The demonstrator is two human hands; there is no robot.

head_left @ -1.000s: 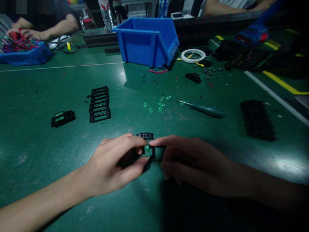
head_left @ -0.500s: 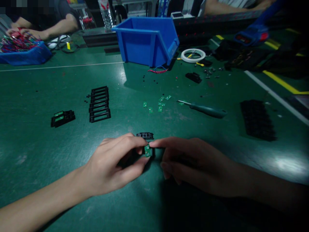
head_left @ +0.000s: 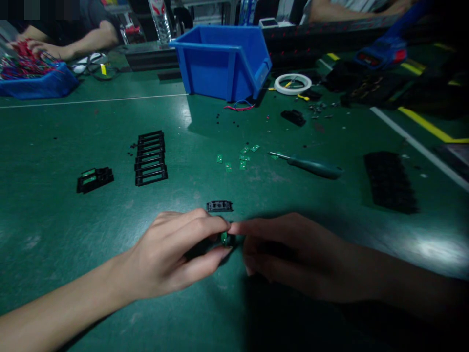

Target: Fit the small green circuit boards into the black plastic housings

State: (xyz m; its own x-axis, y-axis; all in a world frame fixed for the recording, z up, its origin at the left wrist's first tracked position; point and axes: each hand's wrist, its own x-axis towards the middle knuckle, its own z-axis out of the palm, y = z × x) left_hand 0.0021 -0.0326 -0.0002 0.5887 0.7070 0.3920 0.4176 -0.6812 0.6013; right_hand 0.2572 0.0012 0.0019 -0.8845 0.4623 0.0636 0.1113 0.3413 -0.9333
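My left hand (head_left: 176,249) is closed, pinching a small green circuit board (head_left: 224,238) between thumb and fingertips, low over the bench. From the other side, the outstretched index finger of my right hand (head_left: 293,249) meets the left fingertip at the board's upper edge. Its thumb and other fingers are bent below, apart from the index finger, in deep shadow. Fingers cover part of the board. Just beyond the hands lies a small black plastic housing (head_left: 219,206). Several loose green boards (head_left: 243,158) are scattered farther up.
A green-handled screwdriver (head_left: 315,167) lies right of the loose boards. Left are a black slotted frame (head_left: 151,159) and a black housing with green boards (head_left: 95,179). A black block (head_left: 390,181) sits far right. Behind stand a blue bin (head_left: 208,63) and a tape roll (head_left: 293,84).
Both hands have shifted slightly toward me, baring more of the black housing. The green board has turned, and less of its face shows between the fingers.
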